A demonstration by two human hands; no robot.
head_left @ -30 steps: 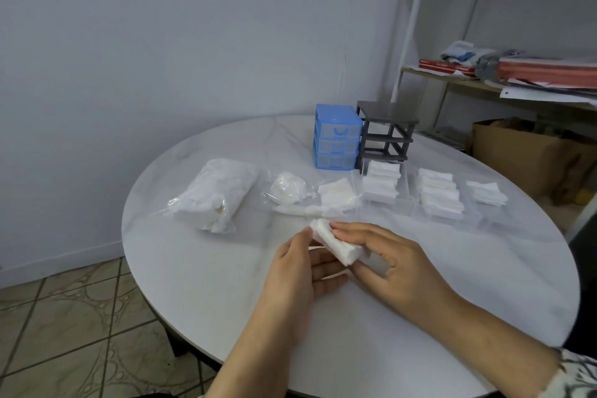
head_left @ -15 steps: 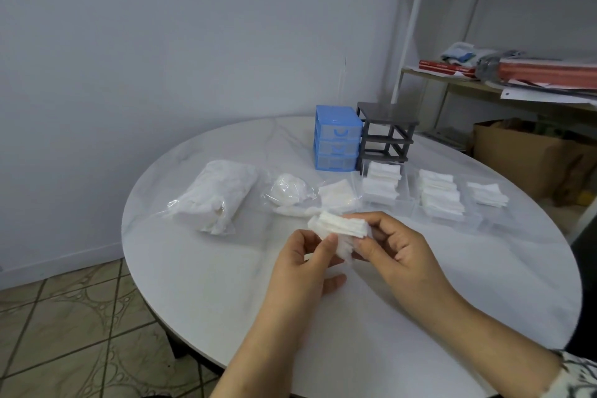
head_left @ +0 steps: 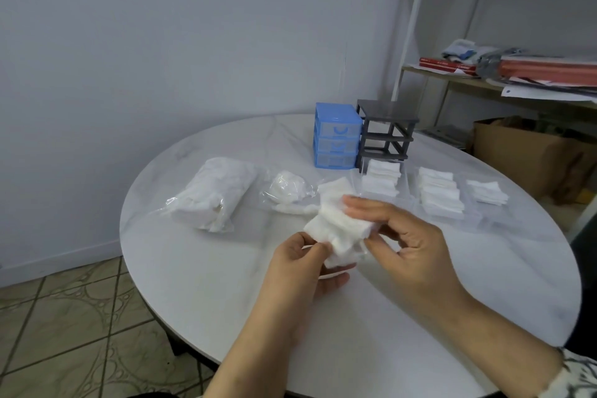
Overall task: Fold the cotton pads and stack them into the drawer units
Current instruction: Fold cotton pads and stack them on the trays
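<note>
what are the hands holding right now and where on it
Both hold one white cotton pad above the table: the left hand pinches its lower left edge, and the right hand grips its right end between thumb and fingers.

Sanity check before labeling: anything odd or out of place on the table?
Only the grey drawer frame: it stands with no drawers in it, while the blue unit has all three. The clear trays of folded pads sit on the table in front.
</note>
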